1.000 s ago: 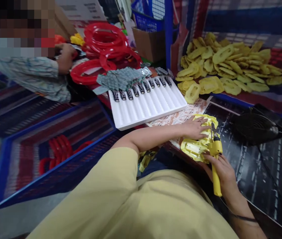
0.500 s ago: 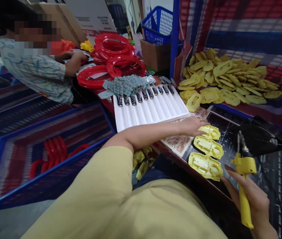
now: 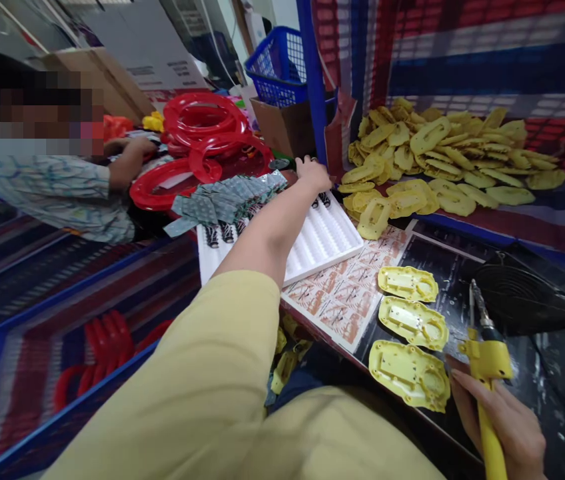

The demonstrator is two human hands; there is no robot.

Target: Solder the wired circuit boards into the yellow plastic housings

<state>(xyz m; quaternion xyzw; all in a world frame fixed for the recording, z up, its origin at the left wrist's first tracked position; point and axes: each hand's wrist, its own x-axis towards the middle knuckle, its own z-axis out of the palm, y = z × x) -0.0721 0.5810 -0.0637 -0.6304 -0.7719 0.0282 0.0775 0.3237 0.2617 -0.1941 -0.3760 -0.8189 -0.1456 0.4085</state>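
My left hand (image 3: 314,175) reaches over the far edge of the white foam tray (image 3: 330,250), its fingers bent down and closed, with their tips hidden. Beside it lies a spread of small grey-green circuit boards (image 3: 222,200). Black coiled parts with wires (image 3: 211,235) sit along the tray's far side, partly covered by my arm. My right hand (image 3: 507,417) is wrapped around the handle of a yellow soldering gun (image 3: 491,360), its tip pointing up. Left of it, three yellow plastic shells (image 3: 409,375) lie in a column, hollow side up.
A pile of yellow shells (image 3: 442,153) fills the lined blue crate (image 3: 462,60) at back right. A black fan (image 3: 517,287) stands behind the soldering gun. Red rings (image 3: 202,120) are stacked at back left, near another person (image 3: 52,180). Red curved parts (image 3: 107,340) lie in a left crate.
My left hand has left the farthest yellow shell and moved left and away to the tray's far edge. My right hand still grips the soldering gun. The view has shifted slightly.
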